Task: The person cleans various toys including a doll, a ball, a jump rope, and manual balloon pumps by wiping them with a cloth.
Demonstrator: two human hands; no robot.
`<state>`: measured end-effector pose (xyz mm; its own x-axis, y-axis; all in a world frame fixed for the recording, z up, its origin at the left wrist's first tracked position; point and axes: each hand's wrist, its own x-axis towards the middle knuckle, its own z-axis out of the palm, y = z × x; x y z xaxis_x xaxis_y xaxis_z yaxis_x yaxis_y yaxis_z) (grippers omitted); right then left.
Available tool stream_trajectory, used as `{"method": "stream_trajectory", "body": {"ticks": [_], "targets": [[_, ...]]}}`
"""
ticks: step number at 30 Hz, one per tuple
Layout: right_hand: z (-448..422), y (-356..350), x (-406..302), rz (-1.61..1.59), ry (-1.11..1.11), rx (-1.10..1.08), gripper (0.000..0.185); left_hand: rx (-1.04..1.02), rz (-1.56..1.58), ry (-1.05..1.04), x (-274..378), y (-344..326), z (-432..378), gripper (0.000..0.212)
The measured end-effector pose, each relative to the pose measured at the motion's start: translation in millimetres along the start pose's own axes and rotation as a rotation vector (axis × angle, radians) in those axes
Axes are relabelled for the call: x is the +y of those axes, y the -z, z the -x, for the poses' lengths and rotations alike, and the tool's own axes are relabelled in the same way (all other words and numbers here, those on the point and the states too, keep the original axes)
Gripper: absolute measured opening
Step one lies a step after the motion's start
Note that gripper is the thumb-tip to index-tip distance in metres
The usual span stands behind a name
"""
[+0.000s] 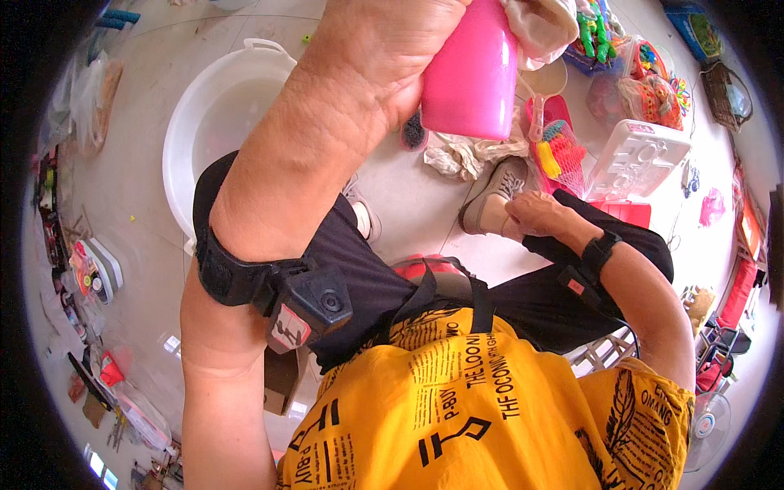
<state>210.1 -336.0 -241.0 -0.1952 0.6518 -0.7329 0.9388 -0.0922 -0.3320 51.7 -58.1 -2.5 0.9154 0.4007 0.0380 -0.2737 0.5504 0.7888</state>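
Observation:
My left hand (392, 73) is raised at the top of the view and grips a pink plastic container (471, 79), perhaps a cup or bottle. Its fingers and the container's upper end are cut off or hidden. Against the container's right side is a whitish cloth (545, 27). Lower down, my right hand (539, 214) rests by my right ankle and trouser hem, its fingers curled and partly hidden. Crumpled off-white cloth (456, 160) lies on the floor beside my right shoe (490, 190). A dark-bristled brush (414, 131) shows just below the container.
A large white basin (180, 141) stands left, partly behind my forearm. To the right are a pale plastic dipper (537, 119), a mesh bag of colourful pieces (560, 156), a white plastic lid (643, 162) and bagged toys (652, 101). An electric fan (705, 424) stands lower right.

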Motion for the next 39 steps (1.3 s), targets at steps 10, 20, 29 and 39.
{"method": "stream_trajectory", "body": {"ticks": [10, 20, 29, 39], "targets": [[0.1, 30.5, -26.3, 0.036, -0.082, -0.206, 0.019, 0.040, 0.033, -0.086, -9.4, 8.8, -8.1, 0.011], [-13.5, 13.7, -17.4, 0.089, -0.089, -0.207, 0.017, 0.019, 0.128, -0.032, -7.2, 14.4, -2.4, 0.013], [-16.5, -15.7, 1.6, 0.054, 0.118, 0.086, 0.017, 0.060, 0.068, -0.006, -9.5, 12.3, -9.1, 0.014], [-20.4, -8.4, -4.7, 0.079, 0.045, -0.015, 0.020, 0.121, 0.041, 0.006, -3.5, 11.0, -4.0, 0.012]]}}
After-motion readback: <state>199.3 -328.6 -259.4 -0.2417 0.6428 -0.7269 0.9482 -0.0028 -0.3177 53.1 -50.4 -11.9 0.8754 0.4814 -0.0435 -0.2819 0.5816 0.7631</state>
